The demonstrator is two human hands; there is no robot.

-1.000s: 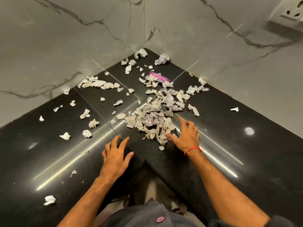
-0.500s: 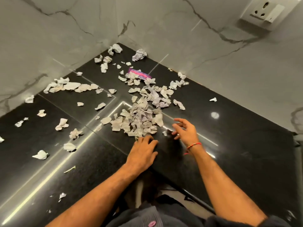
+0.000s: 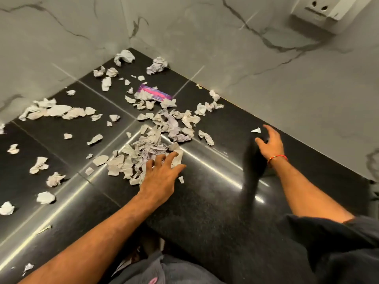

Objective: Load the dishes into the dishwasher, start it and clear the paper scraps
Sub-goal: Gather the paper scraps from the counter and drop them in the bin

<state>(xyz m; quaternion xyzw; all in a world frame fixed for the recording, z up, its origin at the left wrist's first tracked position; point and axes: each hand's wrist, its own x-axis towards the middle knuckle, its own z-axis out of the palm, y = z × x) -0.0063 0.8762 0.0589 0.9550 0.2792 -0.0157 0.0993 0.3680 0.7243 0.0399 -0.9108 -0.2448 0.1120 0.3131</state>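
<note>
While the head view looks down on the black corner countertop (image 3: 215, 201), I log my left hand (image 3: 162, 177) resting at the near edge of the main heap of paper scraps (image 3: 147, 152). Its fingers (image 3: 171, 157) are spread and only slightly bent, tips laid on the crumpled pieces; nothing is gripped. My right hand (image 3: 270, 144) hovers or rests well to the right of the heap, near the wall side of the counter; I cannot tell whether it touches the surface. Its fingers are loosely curled and apart and hold nothing. A red thread bracelet (image 3: 277, 157) sits on that wrist. One small white scrap (image 3: 256, 130) lies just beside the right fingertips, not touching them as far as I can see.

Scrap distribution: densest cluster at the counter's middle, running back toward the corner of the marble walls (image 3: 256, 89). A pink-and-purple wrapper (image 3: 154, 93) lies partly under scraps behind the heap. Two larger crumpled balls (image 3: 158, 64) sit against the corner. A row of flatter pieces (image 3: 55, 111) lies along the left wall, with loose bits scattered across the left counter toward the near edge. A wall socket (image 3: 322, 15) is at the upper right. Dishes and dishwasher: out of frame.
</note>
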